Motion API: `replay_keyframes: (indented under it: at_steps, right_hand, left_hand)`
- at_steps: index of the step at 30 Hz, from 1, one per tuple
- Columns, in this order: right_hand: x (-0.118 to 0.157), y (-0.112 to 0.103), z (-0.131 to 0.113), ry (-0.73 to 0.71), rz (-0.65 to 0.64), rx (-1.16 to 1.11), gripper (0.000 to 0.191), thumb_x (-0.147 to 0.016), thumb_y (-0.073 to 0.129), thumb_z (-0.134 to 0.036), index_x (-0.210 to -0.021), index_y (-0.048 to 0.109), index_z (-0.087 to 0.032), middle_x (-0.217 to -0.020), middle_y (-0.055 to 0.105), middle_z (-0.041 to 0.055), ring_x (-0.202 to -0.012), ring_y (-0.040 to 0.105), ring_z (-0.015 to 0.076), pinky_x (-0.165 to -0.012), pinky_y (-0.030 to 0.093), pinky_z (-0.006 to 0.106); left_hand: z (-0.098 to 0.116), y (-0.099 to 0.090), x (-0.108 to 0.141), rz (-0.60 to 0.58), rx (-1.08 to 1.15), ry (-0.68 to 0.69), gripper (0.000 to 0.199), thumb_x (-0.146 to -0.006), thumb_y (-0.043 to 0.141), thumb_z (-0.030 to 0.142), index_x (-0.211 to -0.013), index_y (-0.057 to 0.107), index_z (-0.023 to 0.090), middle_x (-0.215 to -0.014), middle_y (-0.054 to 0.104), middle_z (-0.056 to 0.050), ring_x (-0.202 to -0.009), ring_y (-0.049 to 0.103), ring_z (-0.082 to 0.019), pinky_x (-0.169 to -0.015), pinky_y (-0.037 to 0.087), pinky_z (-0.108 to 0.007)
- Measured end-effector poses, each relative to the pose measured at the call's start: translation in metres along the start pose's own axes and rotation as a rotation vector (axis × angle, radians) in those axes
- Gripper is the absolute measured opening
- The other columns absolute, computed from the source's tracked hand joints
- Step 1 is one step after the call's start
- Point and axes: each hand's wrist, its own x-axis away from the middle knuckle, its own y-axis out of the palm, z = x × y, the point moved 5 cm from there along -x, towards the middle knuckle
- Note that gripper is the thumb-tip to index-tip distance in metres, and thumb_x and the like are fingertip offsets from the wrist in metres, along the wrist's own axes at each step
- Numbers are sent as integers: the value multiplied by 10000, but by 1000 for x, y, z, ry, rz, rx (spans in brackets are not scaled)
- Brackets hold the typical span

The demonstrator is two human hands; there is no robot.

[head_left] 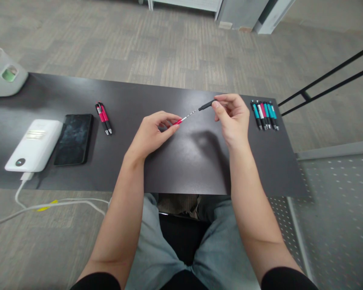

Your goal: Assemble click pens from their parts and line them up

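Between finger and thumb, my left hand (155, 131) pinches the red barrel (177, 122) of a ballpoint pen. Out of that barrel sticks a thin, pale refill (188, 115), slanting up to the right. My right hand (233, 117) is closed on the pen's black grip section (206, 105), which lines up with the refill's tip; whether the two touch I cannot tell. Both hands are above the dark table (181, 169). To the left lie two red-and-black pens (103, 118), side by side. At the right is a row of several teal, white and red pens (264, 115).
A black phone (74, 139) lies left of my left arm, beside a white power bank (34, 145) with a white cable (63, 203) hanging past the front edge. A white plastic container (16, 80) stands at the far left. Black metal bars (326, 80) rise beyond the right end.
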Motion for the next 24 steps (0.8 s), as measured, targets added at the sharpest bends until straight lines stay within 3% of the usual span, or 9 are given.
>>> replay_keyframes:
  at_steps: [9,16,24]
  right_hand:
    - [4,9,-8,28,-24,-26,779,-826,1064,-1040,-1110,856,-345,-1099,850,44,-862,779,257,-729,726,446]
    - [8,19,-6,47,-151,-10,711,-896,1055,-976,-1136,840,-342,-1027,796,37,-892,774,272,-710,694,428]
    - [13,25,-8,84,-209,-21,730,-823,1122,-959,-1069,875,-317,-961,825,19,-751,692,215,-659,666,393]
  left_hand:
    - [2,1,-1,-13,-10,-14,209,-1037,933,461,-1168,1007,315,-1086,939,-62,-947,836,-268,-943,720,-425]
    - [4,1,-2,-13,-5,-19,178,-1043,947,460,-1141,1006,323,-1034,897,-50,-929,814,-259,-911,704,-408]
    - [3,3,-1,-25,6,-1,229,-1056,943,506,-1177,1016,326,-1103,919,-73,-989,816,-283,-933,693,-425]
